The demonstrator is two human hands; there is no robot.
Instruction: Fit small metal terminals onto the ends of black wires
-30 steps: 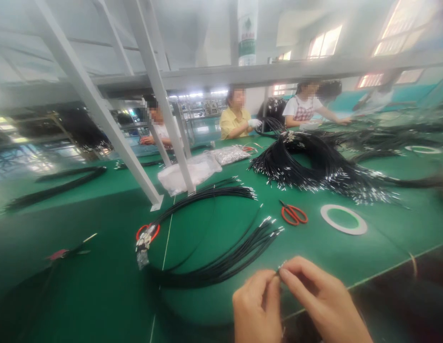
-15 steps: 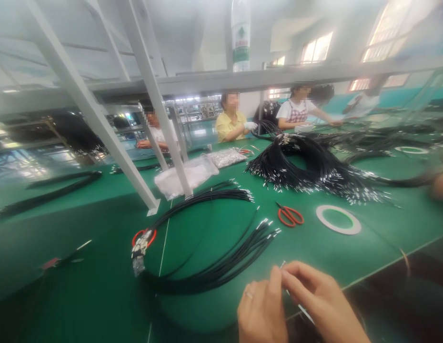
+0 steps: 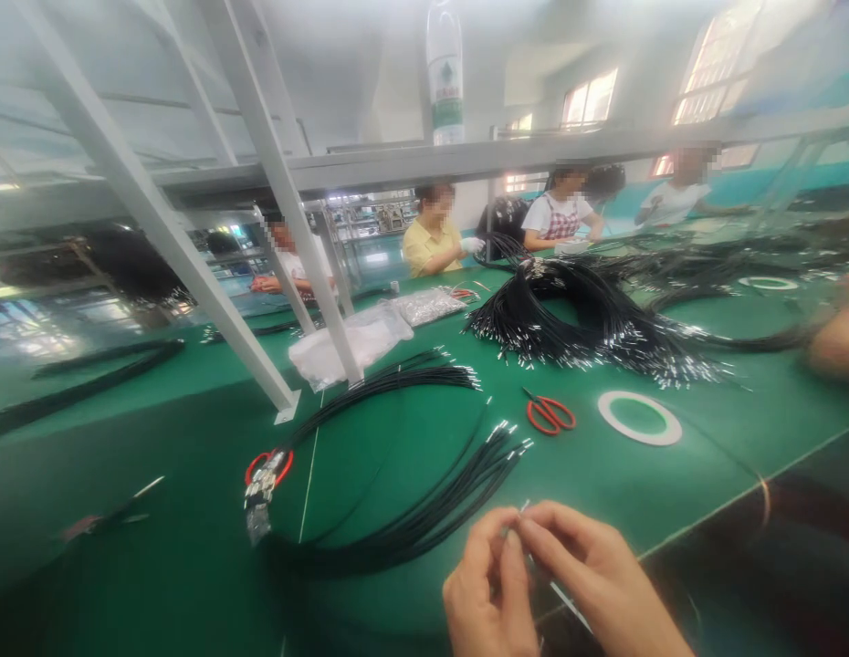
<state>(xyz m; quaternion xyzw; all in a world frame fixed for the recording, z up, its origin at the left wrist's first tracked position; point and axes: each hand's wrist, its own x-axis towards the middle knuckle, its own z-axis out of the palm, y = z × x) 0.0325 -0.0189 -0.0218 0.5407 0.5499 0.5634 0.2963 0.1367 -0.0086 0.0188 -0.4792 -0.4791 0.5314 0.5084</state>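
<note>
Close together at the lower right, my left hand (image 3: 489, 584) and my right hand (image 3: 592, 570) meet at the fingertips. Both are closed in a pinch around a thin piece whose pale tip (image 3: 525, 506) pokes out above the fingers; the rest of it is mostly hidden. A narrow white strip (image 3: 571, 606) shows below my right hand. Just beyond my hands lies a curved bundle of black cables (image 3: 397, 545) with silvery ends. Clear plastic wraps a cluster of metallic connectors (image 3: 261, 488) at its left bend. Red-handled scissors (image 3: 550, 415) and a white tape roll (image 3: 640, 418) rest farther off.
A large heap of black cables (image 3: 575, 306) covers the far side of the green table (image 3: 212, 547). Grey metal posts (image 3: 288, 182) stand at left, near plastic bags (image 3: 356, 339). A bottle (image 3: 445, 82) tops the shelf. Several co-workers sit across; another person's arm (image 3: 835, 342) reaches in at right.
My left hand has turned slightly, its index finger now bent over the thumb at the pinch. The view has shifted a little. Across the table, co-workers' arms have moved.
</note>
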